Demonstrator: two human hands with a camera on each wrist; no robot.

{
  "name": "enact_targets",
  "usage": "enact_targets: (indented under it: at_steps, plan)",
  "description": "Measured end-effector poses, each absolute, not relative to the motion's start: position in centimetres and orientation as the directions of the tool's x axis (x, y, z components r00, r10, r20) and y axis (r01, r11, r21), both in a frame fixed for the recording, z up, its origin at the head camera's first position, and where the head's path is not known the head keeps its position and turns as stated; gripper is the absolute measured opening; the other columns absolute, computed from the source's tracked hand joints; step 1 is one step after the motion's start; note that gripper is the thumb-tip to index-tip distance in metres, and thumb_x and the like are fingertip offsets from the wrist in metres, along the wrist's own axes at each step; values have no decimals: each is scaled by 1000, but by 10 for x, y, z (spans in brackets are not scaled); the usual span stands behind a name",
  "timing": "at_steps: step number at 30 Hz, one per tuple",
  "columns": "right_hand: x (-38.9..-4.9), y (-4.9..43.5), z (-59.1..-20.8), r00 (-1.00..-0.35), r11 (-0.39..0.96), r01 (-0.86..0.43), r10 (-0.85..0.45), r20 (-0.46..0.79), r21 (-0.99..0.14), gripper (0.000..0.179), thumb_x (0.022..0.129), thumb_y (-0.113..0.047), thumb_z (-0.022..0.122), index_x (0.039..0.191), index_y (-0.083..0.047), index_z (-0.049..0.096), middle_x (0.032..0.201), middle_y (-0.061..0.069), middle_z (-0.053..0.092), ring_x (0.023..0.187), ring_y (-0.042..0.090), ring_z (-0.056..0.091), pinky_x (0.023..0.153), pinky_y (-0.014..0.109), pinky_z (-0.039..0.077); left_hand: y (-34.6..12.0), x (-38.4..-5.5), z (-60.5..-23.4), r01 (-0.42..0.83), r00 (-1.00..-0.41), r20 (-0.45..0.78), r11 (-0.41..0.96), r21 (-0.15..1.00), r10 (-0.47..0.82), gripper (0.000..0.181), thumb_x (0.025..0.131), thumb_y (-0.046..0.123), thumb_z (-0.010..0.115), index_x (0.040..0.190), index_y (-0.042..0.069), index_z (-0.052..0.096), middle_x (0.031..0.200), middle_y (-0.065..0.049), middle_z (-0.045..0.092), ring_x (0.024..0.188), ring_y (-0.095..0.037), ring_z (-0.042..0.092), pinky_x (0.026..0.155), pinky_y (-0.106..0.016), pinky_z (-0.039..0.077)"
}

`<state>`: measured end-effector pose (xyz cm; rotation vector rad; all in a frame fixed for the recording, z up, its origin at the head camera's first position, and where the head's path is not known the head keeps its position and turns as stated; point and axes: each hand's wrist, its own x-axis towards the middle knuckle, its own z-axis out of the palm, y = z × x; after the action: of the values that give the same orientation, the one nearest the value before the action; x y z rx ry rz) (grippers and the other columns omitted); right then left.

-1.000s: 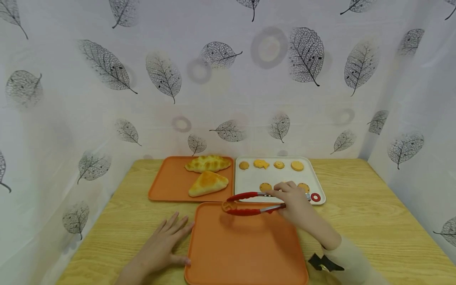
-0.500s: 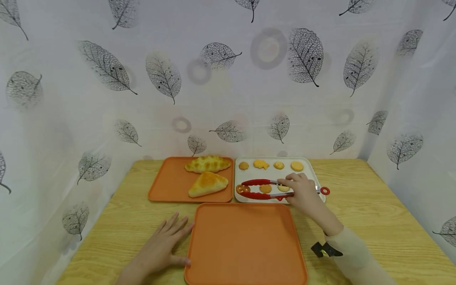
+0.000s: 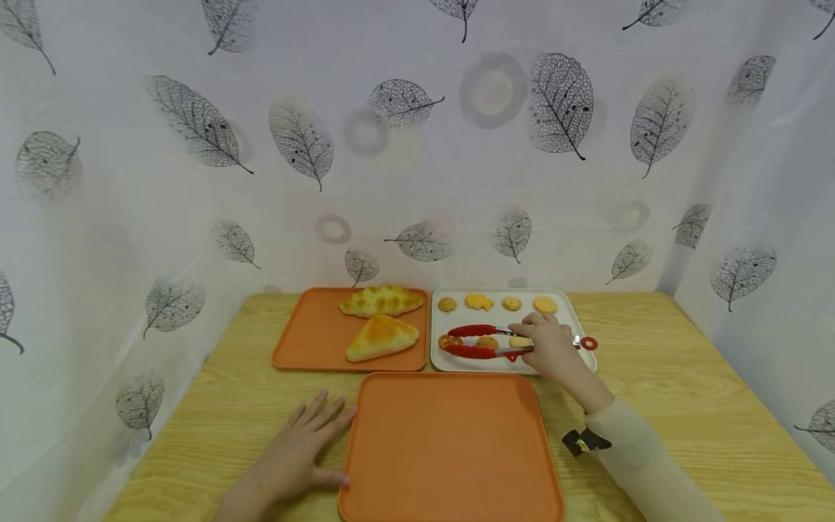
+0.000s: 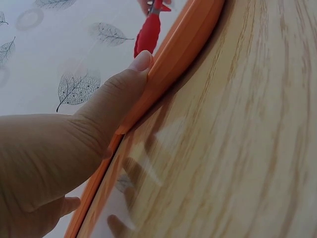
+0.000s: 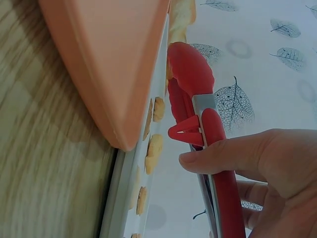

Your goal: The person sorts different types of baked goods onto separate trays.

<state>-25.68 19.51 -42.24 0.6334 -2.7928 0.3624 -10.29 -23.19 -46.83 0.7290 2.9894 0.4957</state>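
Observation:
My right hand (image 3: pixel 551 351) grips red-and-steel tongs (image 3: pixel 472 352) above the white tray (image 3: pixel 496 320). The red tips of the tongs overlap a small pretzel (image 3: pixel 446 341) near the tray's front left corner. In the right wrist view my thumb lies along one arm of the tongs (image 5: pixel 190 69), the fingers behind the other. A round cookie (image 3: pixel 486 343) and a pale one (image 3: pixel 519 342) show between the tong arms. My left hand (image 3: pixel 293 453) lies with spread fingers, its thumb touching the left rim of the front orange tray (image 3: pixel 450 442).
Four-sided orange tray (image 3: pixel 306 333) at the back left bears a long braided bread (image 3: pixel 381 300) and a triangular bread (image 3: pixel 381 338). Along the white tray's back row lie several cookies, one a fish-shaped cracker (image 3: pixel 478 301). A leaf-print curtain (image 3: pixel 417 181) hangs behind the wooden table (image 3: pixel 659 377).
The tongs and pretzel have moved from over the front orange tray's back edge to the white tray, back and right. The tong tips have drawn closer together. My left hand stays put.

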Motion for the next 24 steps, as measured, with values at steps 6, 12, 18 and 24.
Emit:
enact_targets:
  at_steps: [6,12,18,24]
  plan:
    - [-262,194,-425,-880,879,-443,-389,272,-177,49,70,1,75,118,-11,71,110,13,63,106,38,53,70,56,44,-231,-102,-468,454,-888,73,840,297,454,98,72,78,55,150,20,40,155,-13,40,146,-44,24,111,-66,25]
    - [-265,193,-426,-889,885,-432,-384,251,-176,49,71,0,75,118,-12,71,111,12,63,106,37,52,71,56,45,-230,-102,-467,466,-882,91,832,300,462,97,72,76,57,150,20,42,153,-14,41,145,-45,25,110,-67,27]
    - [-267,191,-426,-891,883,-431,-385,240,-185,49,70,1,75,118,-10,71,110,13,64,104,37,52,70,54,44,-231,-102,-467,456,-887,79,837,301,455,98,72,77,56,150,20,41,155,-13,40,146,-44,23,111,-66,25]
    - [-269,191,-427,-894,886,-428,-386,226,-180,51,71,0,76,121,-10,69,112,13,63,107,38,52,69,53,44,-232,-102,-469,469,-882,102,835,287,460,97,73,76,56,150,19,41,154,-13,41,145,-46,26,109,-68,28]
